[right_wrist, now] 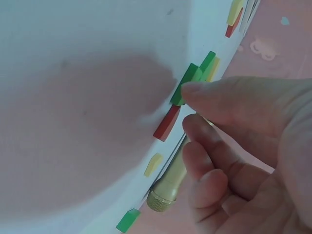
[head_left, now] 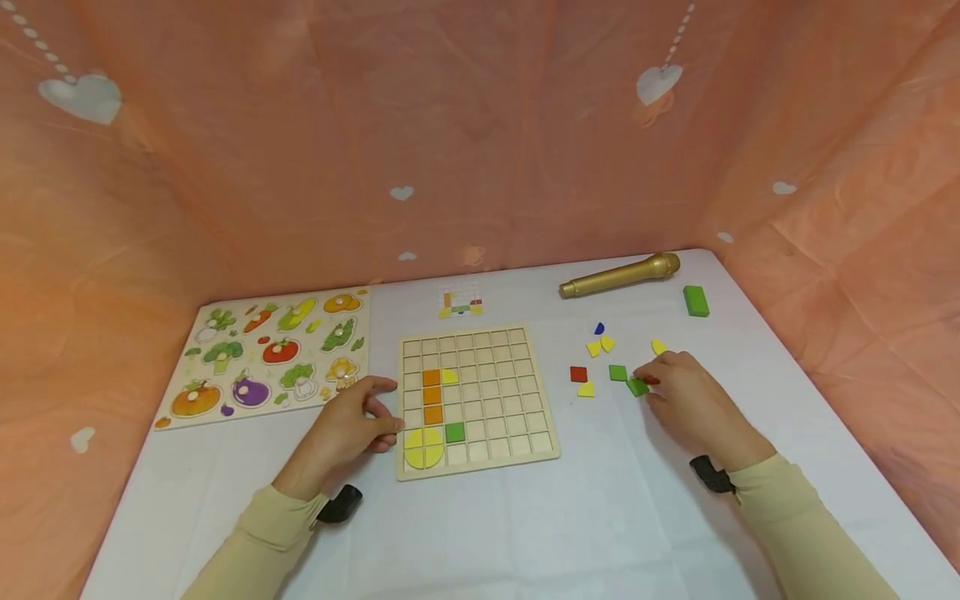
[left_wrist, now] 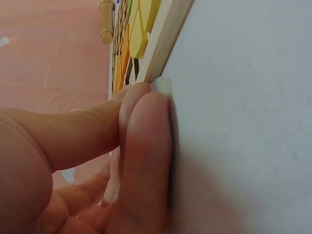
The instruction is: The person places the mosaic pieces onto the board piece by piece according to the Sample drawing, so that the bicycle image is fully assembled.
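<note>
My sleeves [head_left: 806,517] are beige, the counter [head_left: 525,533] white. On my pale wooden grid board [head_left: 495,407] I see orange tiles [head_left: 432,396], yellow tiles [head_left: 415,458] and a green tile [head_left: 455,432]; my loose tiles [head_left: 618,372] are red, green, yellow and blue. The microphone [head_left: 618,276] is gold, the backdrop [head_left: 480,108] peach with white hearts [head_left: 82,100].

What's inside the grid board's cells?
In the grid board: three orange squares in a column, one yellow piece right of the top one, four yellow quarter-circles forming a disc, and one green square. Cell floors under these are covered, not visible.
</note>
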`<act>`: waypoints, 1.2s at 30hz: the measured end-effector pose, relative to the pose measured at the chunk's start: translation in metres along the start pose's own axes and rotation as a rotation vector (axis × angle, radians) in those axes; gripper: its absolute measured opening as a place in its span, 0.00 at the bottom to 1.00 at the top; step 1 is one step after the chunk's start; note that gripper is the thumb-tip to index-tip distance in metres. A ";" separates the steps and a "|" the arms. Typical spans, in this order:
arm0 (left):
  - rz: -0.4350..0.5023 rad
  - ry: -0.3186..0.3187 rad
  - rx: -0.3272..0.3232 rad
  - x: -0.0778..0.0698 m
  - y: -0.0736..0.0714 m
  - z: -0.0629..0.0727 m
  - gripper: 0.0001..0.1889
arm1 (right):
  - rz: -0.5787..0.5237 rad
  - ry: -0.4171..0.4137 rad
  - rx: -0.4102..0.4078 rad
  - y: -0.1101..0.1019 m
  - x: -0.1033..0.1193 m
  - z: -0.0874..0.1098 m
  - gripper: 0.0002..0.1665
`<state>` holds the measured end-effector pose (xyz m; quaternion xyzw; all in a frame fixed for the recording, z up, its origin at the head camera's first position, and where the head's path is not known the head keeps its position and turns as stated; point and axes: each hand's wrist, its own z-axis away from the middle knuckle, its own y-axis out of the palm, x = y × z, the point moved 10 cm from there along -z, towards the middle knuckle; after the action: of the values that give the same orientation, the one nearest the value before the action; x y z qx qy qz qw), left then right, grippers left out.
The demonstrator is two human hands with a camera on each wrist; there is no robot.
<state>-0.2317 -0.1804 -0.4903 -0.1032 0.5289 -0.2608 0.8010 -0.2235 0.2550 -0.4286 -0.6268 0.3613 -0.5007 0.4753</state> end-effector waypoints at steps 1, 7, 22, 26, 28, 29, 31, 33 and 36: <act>-0.001 0.001 0.000 0.000 0.000 0.000 0.34 | -0.001 0.000 0.007 0.001 0.000 0.000 0.16; 0.000 -0.001 -0.002 0.000 -0.001 0.001 0.33 | 0.012 -0.014 0.025 0.006 0.003 -0.003 0.15; 0.005 -0.002 -0.001 0.001 0.000 0.000 0.33 | -0.013 -0.045 0.039 0.008 0.004 -0.005 0.12; 0.010 -0.007 -0.001 0.001 0.000 0.000 0.34 | -0.007 -0.033 0.054 0.009 0.004 -0.005 0.10; 0.013 -0.008 -0.002 0.001 0.000 0.001 0.34 | -0.006 -0.026 0.060 0.009 0.005 -0.005 0.10; 0.012 -0.008 -0.002 0.001 0.000 0.001 0.34 | -0.009 -0.023 0.064 0.009 0.005 -0.004 0.10; 0.010 -0.007 -0.005 0.001 0.000 0.001 0.34 | -0.022 -0.021 0.067 0.009 0.008 -0.004 0.10; 0.006 -0.006 -0.007 0.000 -0.001 0.001 0.33 | -0.040 -0.023 0.069 0.009 0.012 -0.005 0.10; -0.001 -0.006 -0.009 0.000 -0.001 0.001 0.33 | -0.061 -0.033 0.072 0.010 0.022 -0.007 0.09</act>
<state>-0.2310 -0.1812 -0.4897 -0.1077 0.5278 -0.2585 0.8019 -0.2246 0.2301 -0.4320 -0.6283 0.3158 -0.5171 0.4879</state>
